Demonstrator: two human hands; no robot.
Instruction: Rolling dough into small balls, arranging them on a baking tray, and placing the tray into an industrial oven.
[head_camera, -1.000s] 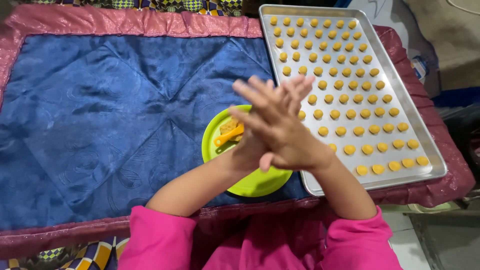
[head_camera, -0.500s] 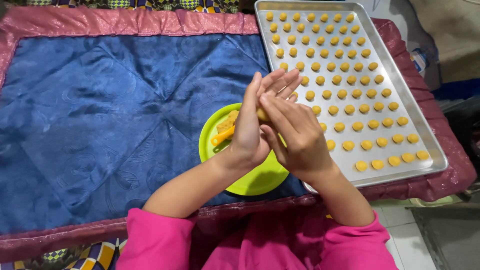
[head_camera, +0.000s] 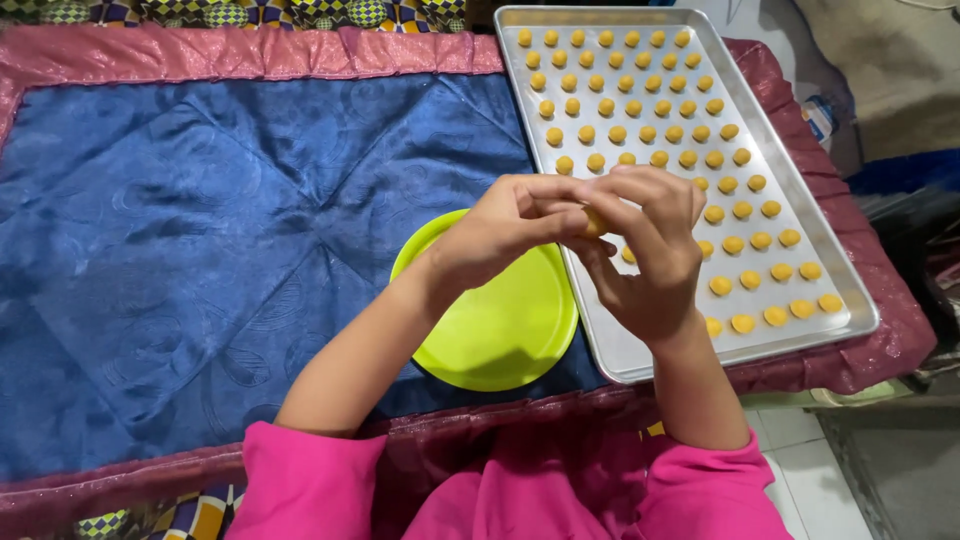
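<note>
My left hand (head_camera: 500, 235) and my right hand (head_camera: 645, 250) meet above the left edge of a metal baking tray (head_camera: 610, 350). Between the fingertips of both hands sits a small yellow dough ball (head_camera: 594, 222). The tray holds several rows of small yellow dough balls (head_camera: 640, 100). Under my left wrist lies a lime green plate (head_camera: 500, 330), its visible part bare. Pink sleeves cover both my upper arms.
A blue quilted cloth (head_camera: 200, 230) with a pink border (head_camera: 200, 50) covers the surface. The tray lies on its right side. At the far right, off the cloth, a dark object and a small bottle (head_camera: 818, 115) stand on the floor.
My flat palms, which were rolling dough together, have come apart into a fingertip pinch on the ball. The orange dough piece seen on the plate earlier is no longer visible.
</note>
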